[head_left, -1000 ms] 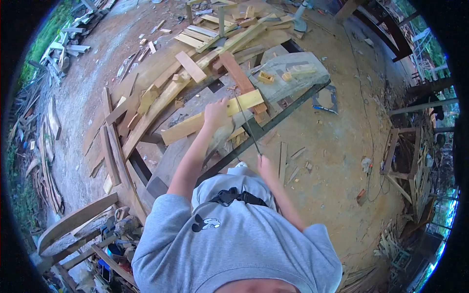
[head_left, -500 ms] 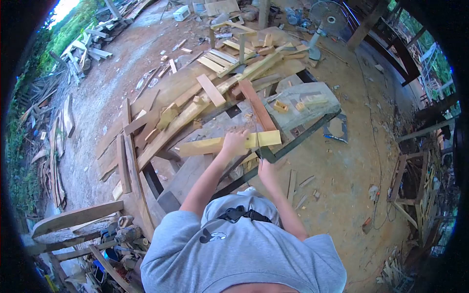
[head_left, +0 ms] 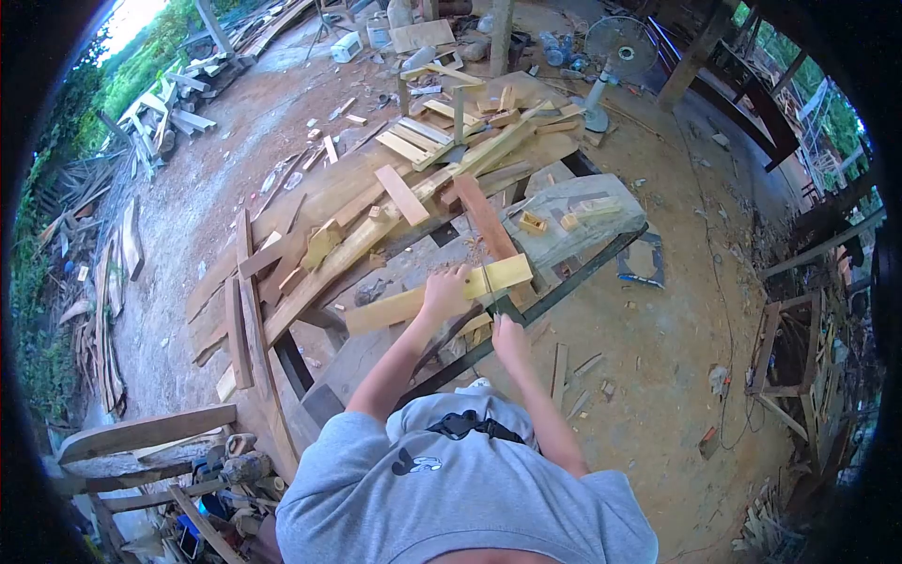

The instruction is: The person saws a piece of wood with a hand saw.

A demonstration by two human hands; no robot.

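A pale yellow wooden board point(head_left: 385, 309) lies slantwise across the near side of the workbench, its right end farther from me. My left hand point(head_left: 445, 292) is closed over the board's middle, gripping it. Just right of that hand, a thin, dark, saw-like blade point(head_left: 486, 279) crosses the board. Close to the bench's near edge, my right hand point(head_left: 508, 338) is closed around the near end of this tool; its handle is hidden by the fingers. Touching or very near the yellow board's far side is a reddish-brown board point(head_left: 489, 218).
The grey bench top point(head_left: 606, 193) carries small wood blocks point(head_left: 533, 222). Long planks point(head_left: 329, 268) and a pinkish board point(head_left: 402, 195) lie beyond and left. A standing fan point(head_left: 598, 103) is at the back right. Offcuts point(head_left: 561, 371) lie on the dirt floor.
The yellow board has turned: its left end is now nearer to me. Both hands keep their grips, and the whole view has shifted slightly.
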